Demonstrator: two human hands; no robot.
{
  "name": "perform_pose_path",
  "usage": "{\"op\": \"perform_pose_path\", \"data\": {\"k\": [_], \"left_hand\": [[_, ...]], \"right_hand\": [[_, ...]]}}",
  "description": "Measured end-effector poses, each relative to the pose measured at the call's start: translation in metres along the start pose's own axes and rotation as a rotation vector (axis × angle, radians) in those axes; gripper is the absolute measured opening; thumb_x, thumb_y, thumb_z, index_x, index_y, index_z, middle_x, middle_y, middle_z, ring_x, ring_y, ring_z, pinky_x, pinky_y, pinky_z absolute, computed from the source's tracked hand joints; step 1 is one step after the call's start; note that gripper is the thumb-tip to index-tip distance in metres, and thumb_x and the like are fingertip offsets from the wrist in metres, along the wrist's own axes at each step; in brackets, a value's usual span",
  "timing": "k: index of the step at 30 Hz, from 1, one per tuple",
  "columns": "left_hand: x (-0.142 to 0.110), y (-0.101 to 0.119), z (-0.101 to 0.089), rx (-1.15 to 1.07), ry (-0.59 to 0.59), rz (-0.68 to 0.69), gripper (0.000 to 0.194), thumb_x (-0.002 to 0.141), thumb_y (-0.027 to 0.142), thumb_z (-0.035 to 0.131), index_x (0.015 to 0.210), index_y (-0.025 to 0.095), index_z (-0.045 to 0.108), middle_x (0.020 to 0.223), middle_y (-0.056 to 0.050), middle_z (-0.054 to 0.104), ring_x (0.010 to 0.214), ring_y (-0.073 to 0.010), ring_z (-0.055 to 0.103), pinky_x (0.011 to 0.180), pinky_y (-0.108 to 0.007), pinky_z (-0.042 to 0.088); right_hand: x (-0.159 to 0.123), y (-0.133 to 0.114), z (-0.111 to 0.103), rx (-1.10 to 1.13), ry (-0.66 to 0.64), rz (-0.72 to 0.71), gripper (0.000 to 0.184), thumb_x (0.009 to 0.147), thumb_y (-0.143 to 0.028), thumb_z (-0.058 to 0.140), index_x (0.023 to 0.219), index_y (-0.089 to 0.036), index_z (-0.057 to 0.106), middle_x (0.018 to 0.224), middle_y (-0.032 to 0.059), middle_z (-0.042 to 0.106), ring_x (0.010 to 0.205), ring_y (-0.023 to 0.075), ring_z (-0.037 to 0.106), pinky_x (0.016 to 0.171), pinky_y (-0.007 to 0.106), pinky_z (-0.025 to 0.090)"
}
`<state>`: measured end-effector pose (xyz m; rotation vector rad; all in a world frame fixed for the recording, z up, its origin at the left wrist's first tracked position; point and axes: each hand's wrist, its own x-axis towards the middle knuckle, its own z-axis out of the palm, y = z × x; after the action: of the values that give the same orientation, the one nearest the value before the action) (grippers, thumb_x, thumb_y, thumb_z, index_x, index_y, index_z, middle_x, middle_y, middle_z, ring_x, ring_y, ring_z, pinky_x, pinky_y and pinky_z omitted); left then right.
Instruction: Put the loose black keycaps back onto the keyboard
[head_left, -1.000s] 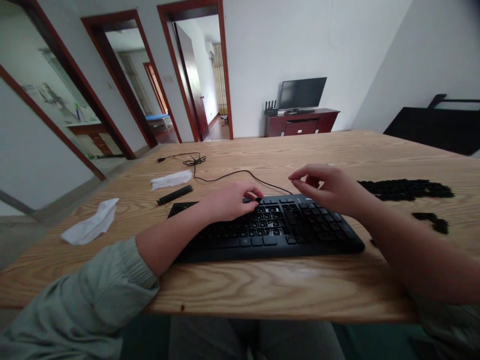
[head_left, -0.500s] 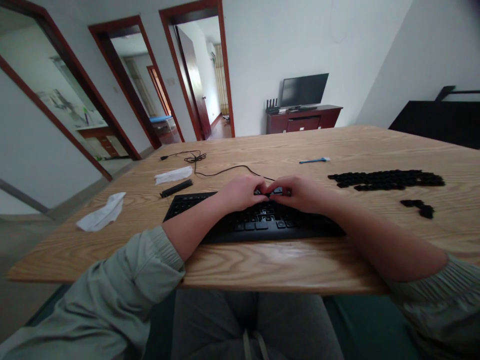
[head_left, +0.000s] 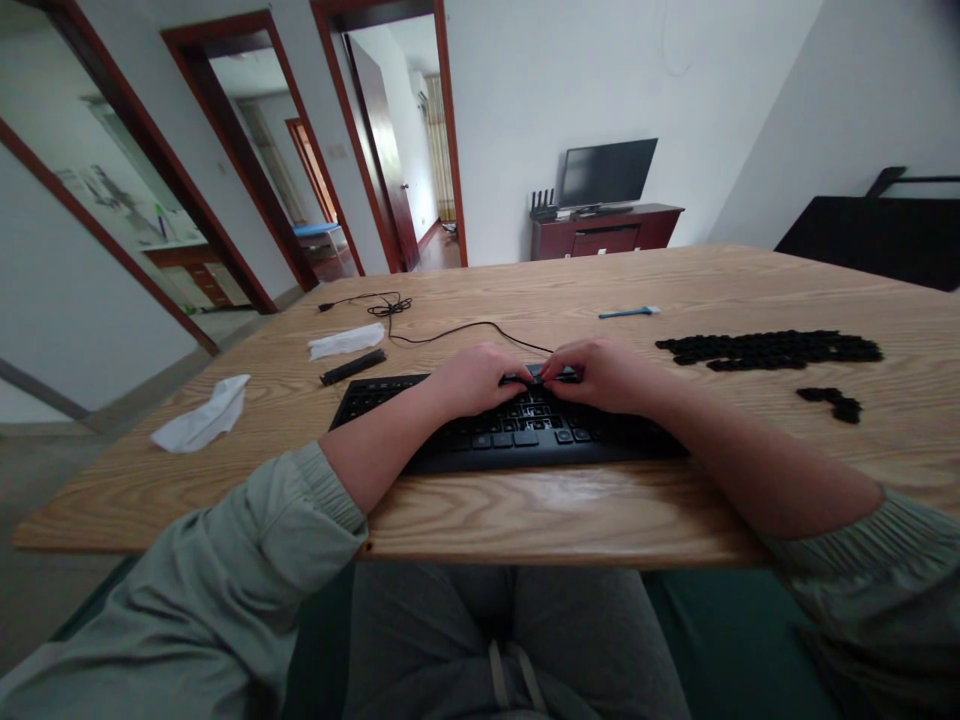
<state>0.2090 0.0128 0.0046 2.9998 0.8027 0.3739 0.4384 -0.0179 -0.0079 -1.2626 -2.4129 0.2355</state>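
A black keyboard (head_left: 480, 462) lies near the front edge of the table, and a patch of its middle has bare sockets where keycaps are off. Over its back rows, my left hand (head_left: 480, 380) and my right hand (head_left: 600, 375) come together, thumbs and fingers bent in a pinch. A small dark piece that looks like a keycap (head_left: 537, 379) sits between the two sets of fingertips, partly hidden by them. Loose black keycaps (head_left: 772, 350) are laid out in rows on the right, with a smaller cluster of keycaps (head_left: 832, 402) nearer me.
A blue brush (head_left: 628, 313) lies beyond the keyboard. On the left are two white tissues (head_left: 202, 415), a dark strip (head_left: 352, 367) and the coiled keyboard cable (head_left: 390, 307). The wooden table's (head_left: 570, 525) front edge runs just before my lap.
My fingertips have shifted slightly and stand a little farther apart around the same spot on the keyboard. The view has tilted slightly; the other things stay in place.
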Motion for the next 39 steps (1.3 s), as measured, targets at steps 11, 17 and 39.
{"op": "perform_pose_path", "data": {"k": [11, 17, 39], "left_hand": [[0.000, -0.005, 0.004, 0.041, 0.050, 0.068, 0.020, 0.090, 0.020, 0.061, 0.104, 0.022, 0.076, 0.104, -0.003, 0.077, 0.097, -0.0178, 0.069, 0.092, -0.030, 0.051], [-0.001, -0.006, 0.008, 0.142, 0.077, 0.149, 0.021, 0.092, 0.019, 0.059, 0.101, 0.022, 0.077, 0.100, -0.003, 0.078, 0.096, -0.0182, 0.070, 0.090, -0.031, 0.052], [-0.011, 0.011, -0.001, 0.206, 0.166, 0.076, 0.032, 0.086, 0.009, 0.052, 0.103, 0.020, 0.076, 0.107, -0.005, 0.076, 0.098, -0.0208, 0.067, 0.093, -0.036, 0.049]], "right_hand": [[0.000, 0.001, 0.000, 0.016, 0.002, -0.090, 0.017, 0.084, -0.021, 0.060, 0.090, -0.021, 0.076, 0.093, 0.0050, 0.074, 0.083, 0.0191, 0.067, 0.079, 0.031, 0.051], [-0.001, 0.004, 0.002, -0.063, -0.004, -0.172, 0.022, 0.087, -0.023, 0.058, 0.096, -0.023, 0.078, 0.098, 0.0058, 0.076, 0.087, 0.0210, 0.070, 0.082, 0.032, 0.052], [-0.033, -0.005, -0.009, -0.071, 0.405, -0.012, 0.032, 0.086, -0.023, 0.052, 0.106, -0.019, 0.076, 0.103, 0.0105, 0.069, 0.090, 0.0225, 0.066, 0.082, 0.037, 0.051]]}}
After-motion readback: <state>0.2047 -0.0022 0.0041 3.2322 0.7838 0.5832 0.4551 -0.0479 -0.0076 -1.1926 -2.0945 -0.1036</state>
